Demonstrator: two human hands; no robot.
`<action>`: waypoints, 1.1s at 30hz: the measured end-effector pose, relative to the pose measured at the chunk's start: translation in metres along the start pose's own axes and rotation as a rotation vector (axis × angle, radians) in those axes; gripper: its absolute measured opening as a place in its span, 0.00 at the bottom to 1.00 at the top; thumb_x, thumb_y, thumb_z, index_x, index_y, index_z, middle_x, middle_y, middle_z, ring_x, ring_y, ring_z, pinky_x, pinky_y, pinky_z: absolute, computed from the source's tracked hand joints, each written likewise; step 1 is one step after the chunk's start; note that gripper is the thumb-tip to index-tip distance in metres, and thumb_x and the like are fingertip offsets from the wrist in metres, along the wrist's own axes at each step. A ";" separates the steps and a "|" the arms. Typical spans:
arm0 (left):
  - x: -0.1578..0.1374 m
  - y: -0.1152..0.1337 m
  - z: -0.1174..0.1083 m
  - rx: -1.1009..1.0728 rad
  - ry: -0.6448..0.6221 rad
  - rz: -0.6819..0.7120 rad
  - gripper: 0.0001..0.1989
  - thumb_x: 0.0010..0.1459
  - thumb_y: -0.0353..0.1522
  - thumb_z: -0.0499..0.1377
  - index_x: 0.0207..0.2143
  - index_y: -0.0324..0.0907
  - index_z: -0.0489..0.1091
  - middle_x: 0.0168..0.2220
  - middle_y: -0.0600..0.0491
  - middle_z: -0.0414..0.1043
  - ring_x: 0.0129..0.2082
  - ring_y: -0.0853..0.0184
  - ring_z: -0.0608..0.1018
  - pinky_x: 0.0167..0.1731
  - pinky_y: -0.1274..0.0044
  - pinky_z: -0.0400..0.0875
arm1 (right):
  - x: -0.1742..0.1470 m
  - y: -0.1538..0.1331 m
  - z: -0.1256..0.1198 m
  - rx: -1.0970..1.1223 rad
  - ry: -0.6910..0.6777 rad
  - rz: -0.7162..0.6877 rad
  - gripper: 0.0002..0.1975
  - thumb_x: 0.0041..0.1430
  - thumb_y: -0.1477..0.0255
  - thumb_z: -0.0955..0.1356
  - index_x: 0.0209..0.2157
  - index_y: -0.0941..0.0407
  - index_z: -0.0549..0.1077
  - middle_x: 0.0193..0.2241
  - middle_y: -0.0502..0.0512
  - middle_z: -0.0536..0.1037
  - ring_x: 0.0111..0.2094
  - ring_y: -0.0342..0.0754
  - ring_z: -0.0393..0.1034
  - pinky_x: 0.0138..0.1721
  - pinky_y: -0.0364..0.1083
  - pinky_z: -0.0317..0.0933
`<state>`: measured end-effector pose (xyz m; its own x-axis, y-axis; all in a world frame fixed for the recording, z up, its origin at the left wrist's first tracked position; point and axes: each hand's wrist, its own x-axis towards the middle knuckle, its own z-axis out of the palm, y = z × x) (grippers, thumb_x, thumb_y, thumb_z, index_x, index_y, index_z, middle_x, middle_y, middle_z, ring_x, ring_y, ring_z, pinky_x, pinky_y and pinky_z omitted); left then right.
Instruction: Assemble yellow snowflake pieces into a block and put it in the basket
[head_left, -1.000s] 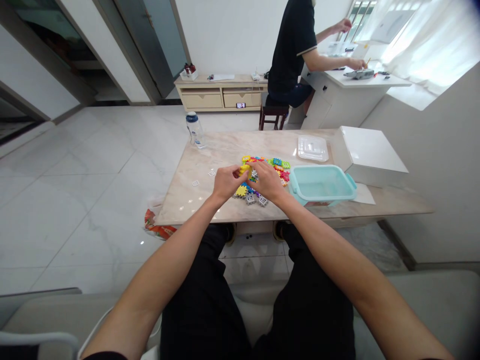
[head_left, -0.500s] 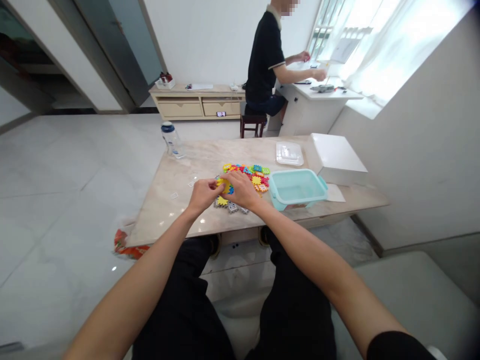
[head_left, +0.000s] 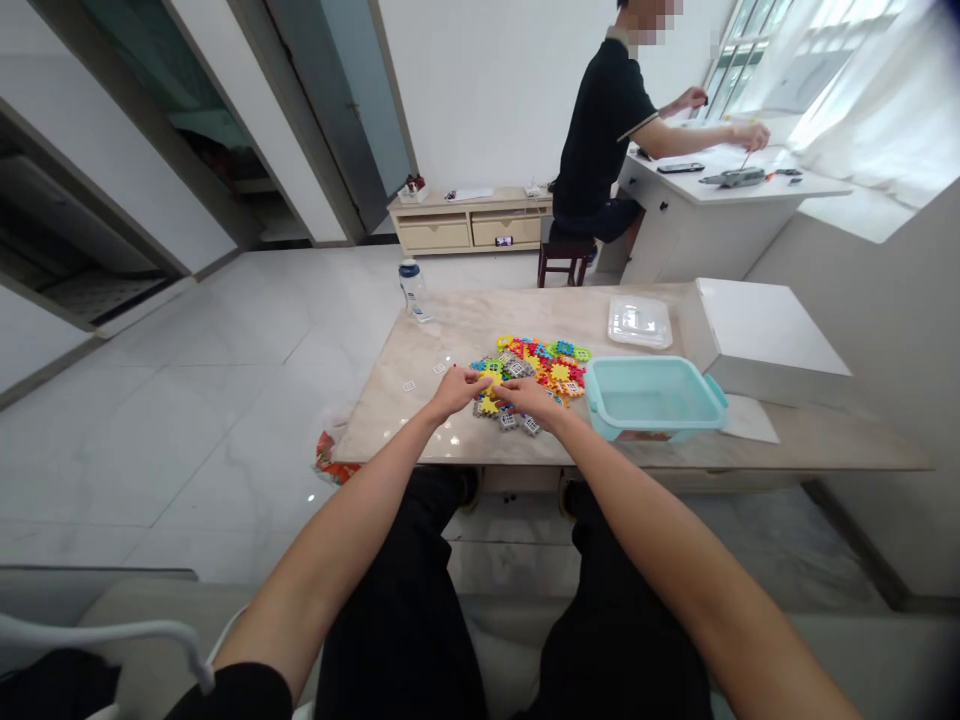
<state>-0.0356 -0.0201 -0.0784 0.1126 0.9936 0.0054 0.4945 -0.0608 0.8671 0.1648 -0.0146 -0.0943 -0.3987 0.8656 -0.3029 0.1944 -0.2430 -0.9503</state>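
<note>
My left hand (head_left: 454, 391) pinches the left side of a yellow interlocking building block (head_left: 492, 381) between thumb and fingertips. On the block's other side, the fingers of my right hand (head_left: 528, 398) close against it; part of the block is hidden by them. Both hands are just above a pile of colourful interlocking blocks (head_left: 559, 373) on the marbled table (head_left: 390, 420). Grey window-patterned blocks (head_left: 517, 370) lie beside and behind my right hand, and another yellow toothed block (head_left: 488, 407) sits below the held one.
A light teal plastic bin (head_left: 652, 432) stands right of the pile, with a clear plastic lid (head_left: 640, 322) behind it and a white box (head_left: 776, 325) farther right. A water bottle (head_left: 413, 290) stands at the far left corner. Another person (head_left: 604, 130) sits at a white desk (head_left: 690, 235).
My view has swung left, so the scene sits farther right. My right hand has drawn back from covering the yellow block, showing more blocks behind it. Both hands stay on the yellow block.
</note>
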 end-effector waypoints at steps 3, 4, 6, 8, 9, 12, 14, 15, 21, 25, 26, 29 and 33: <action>0.000 0.004 0.002 -0.044 -0.014 -0.023 0.23 0.54 0.50 0.65 0.22 0.39 0.73 0.20 0.56 0.67 0.24 0.71 0.68 0.27 0.78 0.59 | -0.005 -0.002 -0.004 0.199 0.063 0.074 0.07 0.69 0.71 0.72 0.42 0.60 0.82 0.45 0.61 0.85 0.39 0.44 0.81 0.32 0.38 0.66; 0.000 0.006 0.003 -0.054 -0.021 -0.029 0.23 0.55 0.50 0.65 0.23 0.39 0.73 0.21 0.56 0.68 0.24 0.71 0.68 0.27 0.78 0.60 | -0.005 -0.002 -0.007 0.248 0.085 0.093 0.06 0.69 0.72 0.72 0.42 0.60 0.82 0.46 0.61 0.85 0.39 0.43 0.80 0.32 0.38 0.66; 0.001 0.008 0.005 -0.057 -0.034 -0.039 0.24 0.55 0.51 0.65 0.22 0.39 0.73 0.21 0.56 0.68 0.24 0.71 0.68 0.27 0.78 0.60 | -0.006 -0.002 -0.013 0.323 0.083 0.120 0.05 0.68 0.74 0.72 0.42 0.60 0.82 0.46 0.61 0.85 0.38 0.43 0.80 0.33 0.38 0.67; 0.002 0.009 0.008 -0.047 -0.049 -0.050 0.25 0.56 0.51 0.64 0.21 0.39 0.72 0.21 0.55 0.68 0.24 0.71 0.68 0.27 0.78 0.59 | -0.006 -0.002 -0.018 0.363 0.049 0.130 0.05 0.68 0.74 0.73 0.42 0.60 0.82 0.46 0.61 0.85 0.38 0.43 0.80 0.34 0.38 0.68; 0.002 0.009 0.009 -0.044 -0.058 -0.054 0.25 0.56 0.51 0.64 0.21 0.39 0.72 0.21 0.55 0.69 0.24 0.71 0.68 0.26 0.78 0.60 | -0.006 -0.002 -0.020 0.371 0.032 0.129 0.06 0.68 0.73 0.73 0.42 0.61 0.82 0.45 0.61 0.85 0.39 0.43 0.80 0.34 0.38 0.69; 0.001 0.007 0.011 -0.060 -0.093 -0.088 0.25 0.55 0.53 0.64 0.23 0.39 0.74 0.22 0.55 0.70 0.24 0.71 0.69 0.26 0.78 0.61 | -0.006 -0.002 -0.020 0.362 0.013 0.124 0.06 0.67 0.73 0.73 0.42 0.61 0.82 0.44 0.61 0.85 0.39 0.43 0.80 0.34 0.38 0.68; 0.000 0.005 0.011 -0.099 -0.110 -0.129 0.25 0.53 0.53 0.67 0.25 0.39 0.75 0.23 0.55 0.70 0.25 0.70 0.71 0.26 0.78 0.64 | -0.005 -0.004 -0.019 0.331 0.015 0.132 0.06 0.65 0.73 0.74 0.41 0.61 0.82 0.44 0.61 0.85 0.39 0.44 0.80 0.32 0.38 0.67; -0.002 0.004 0.010 -0.117 -0.115 -0.150 0.25 0.52 0.53 0.68 0.26 0.39 0.75 0.23 0.55 0.71 0.25 0.70 0.72 0.26 0.79 0.65 | -0.005 -0.004 -0.017 0.309 0.018 0.140 0.06 0.64 0.73 0.75 0.41 0.61 0.82 0.43 0.61 0.86 0.38 0.44 0.80 0.31 0.38 0.66; -0.008 0.000 0.010 -0.150 -0.102 -0.288 0.24 0.49 0.51 0.72 0.32 0.39 0.77 0.27 0.52 0.76 0.27 0.69 0.75 0.27 0.80 0.66 | 0.001 -0.004 -0.008 0.186 0.078 0.224 0.03 0.61 0.75 0.75 0.36 0.60 0.80 0.38 0.58 0.86 0.32 0.42 0.79 0.27 0.38 0.62; -0.010 -0.008 0.015 -0.127 -0.126 -0.449 0.23 0.47 0.48 0.75 0.34 0.41 0.77 0.29 0.51 0.79 0.31 0.67 0.79 0.28 0.80 0.68 | 0.001 0.002 -0.002 0.061 0.119 0.285 0.05 0.61 0.76 0.76 0.36 0.60 0.78 0.36 0.57 0.85 0.32 0.42 0.80 0.24 0.37 0.59; -0.011 -0.010 0.017 -0.118 -0.145 -0.491 0.22 0.47 0.47 0.76 0.33 0.41 0.77 0.29 0.51 0.79 0.31 0.67 0.80 0.28 0.80 0.68 | 0.000 0.005 -0.001 0.018 0.125 0.311 0.05 0.61 0.76 0.76 0.35 0.60 0.78 0.35 0.58 0.85 0.31 0.42 0.80 0.24 0.37 0.58; -0.014 -0.017 0.022 -0.075 -0.185 -0.604 0.21 0.45 0.44 0.78 0.29 0.41 0.74 0.30 0.50 0.80 0.33 0.66 0.81 0.29 0.80 0.70 | -0.001 0.014 0.004 -0.083 0.098 0.369 0.06 0.60 0.76 0.77 0.34 0.61 0.77 0.31 0.58 0.84 0.30 0.43 0.80 0.24 0.36 0.60; -0.019 -0.022 0.028 -0.022 -0.219 -0.676 0.20 0.42 0.40 0.79 0.29 0.40 0.75 0.30 0.50 0.81 0.35 0.65 0.82 0.32 0.80 0.72 | 0.001 0.029 0.012 -0.086 0.051 0.419 0.11 0.55 0.78 0.80 0.34 0.62 0.76 0.24 0.57 0.81 0.26 0.45 0.78 0.27 0.38 0.69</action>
<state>-0.0244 -0.0404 -0.1115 -0.0412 0.7711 -0.6354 0.5001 0.5665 0.6550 0.1596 -0.0264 -0.1230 -0.2253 0.7207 -0.6556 0.4051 -0.5426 -0.7358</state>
